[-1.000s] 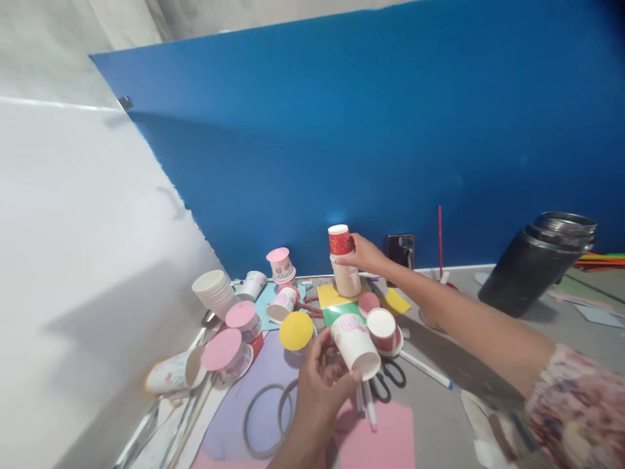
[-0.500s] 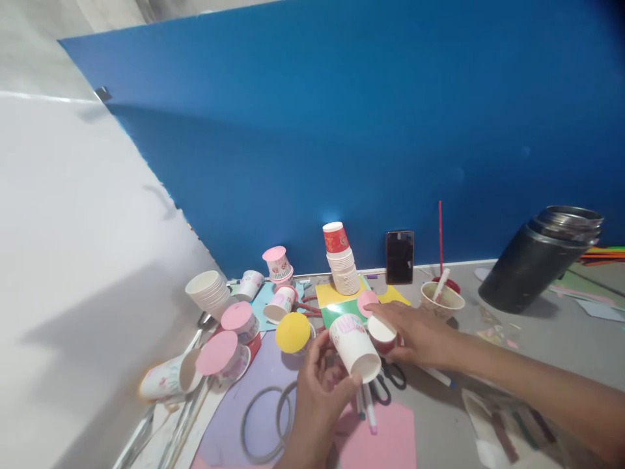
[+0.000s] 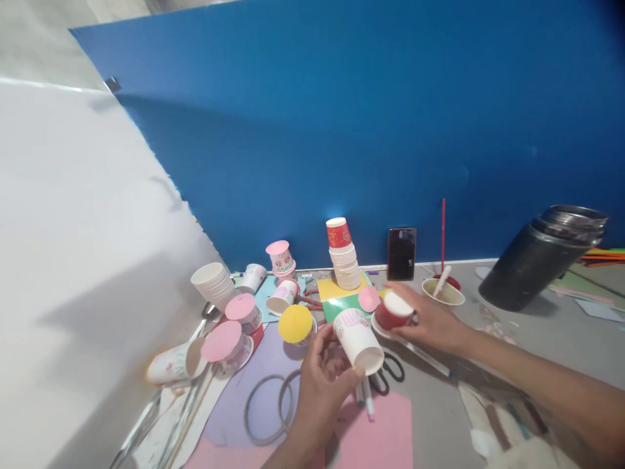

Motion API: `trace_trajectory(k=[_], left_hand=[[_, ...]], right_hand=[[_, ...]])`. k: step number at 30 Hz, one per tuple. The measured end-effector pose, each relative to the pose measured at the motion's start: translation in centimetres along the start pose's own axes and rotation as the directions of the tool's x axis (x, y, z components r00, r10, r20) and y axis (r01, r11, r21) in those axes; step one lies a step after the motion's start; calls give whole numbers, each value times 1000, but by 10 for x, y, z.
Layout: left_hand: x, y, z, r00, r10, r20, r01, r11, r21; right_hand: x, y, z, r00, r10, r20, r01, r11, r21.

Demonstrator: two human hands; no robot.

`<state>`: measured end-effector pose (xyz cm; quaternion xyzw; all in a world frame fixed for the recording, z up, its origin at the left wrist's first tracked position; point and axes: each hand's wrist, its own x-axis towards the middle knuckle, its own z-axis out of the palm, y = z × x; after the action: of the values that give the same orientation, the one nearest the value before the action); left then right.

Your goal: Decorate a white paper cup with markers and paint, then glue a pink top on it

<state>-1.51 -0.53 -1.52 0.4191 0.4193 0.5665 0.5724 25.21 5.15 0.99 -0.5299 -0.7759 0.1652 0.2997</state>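
My left hand [image 3: 328, 381] is closed around a white paper cup [image 3: 359, 342] with a printed pattern, its mouth tilted down toward me. To the right, my right hand [image 3: 427, 319] grips a short red paper cup [image 3: 393, 311] with a white base facing up. That red cup sits over a white rim on the table. Beside it lies a pink paper disc [image 3: 368, 299]. Just below the left hand's cup are black-handled scissors [image 3: 388, 376] and white markers [image 3: 369, 400]. A yellow paper disc [image 3: 295, 324] tops a cup left of my left hand.
A tall cup stack [image 3: 346, 267] stands behind, near a phone [image 3: 402, 254] leaning on the blue board [image 3: 342, 130]. Cups with pink discs [image 3: 222, 341] crowd the left. A dark flask [image 3: 532, 260] leans at right. Grey rings [image 3: 266, 410] lie on purple paper.
The red cup in my right hand has moved up and to the right, farther from the white cup. My left hand still holds its cup. The view has shifted slightly.
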Motion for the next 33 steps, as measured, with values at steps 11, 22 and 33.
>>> trace_trajectory(k=[11, 22, 33], left_hand=[[-5, -1, 3, 998, -59, 8, 59, 996, -62], [3, -11, -4, 999, -33, 8, 34, 997, -68], [-1, -8, 3, 996, -81, 23, 83, 991, -103]], right_hand=[[130, -36, -88, 948, 160, -277, -35, 911, 410], [234, -89, -66, 975, -156, -161, 133, 980, -146], [220, -74, -75, 989, -131, -74, 100, 940, -326]])
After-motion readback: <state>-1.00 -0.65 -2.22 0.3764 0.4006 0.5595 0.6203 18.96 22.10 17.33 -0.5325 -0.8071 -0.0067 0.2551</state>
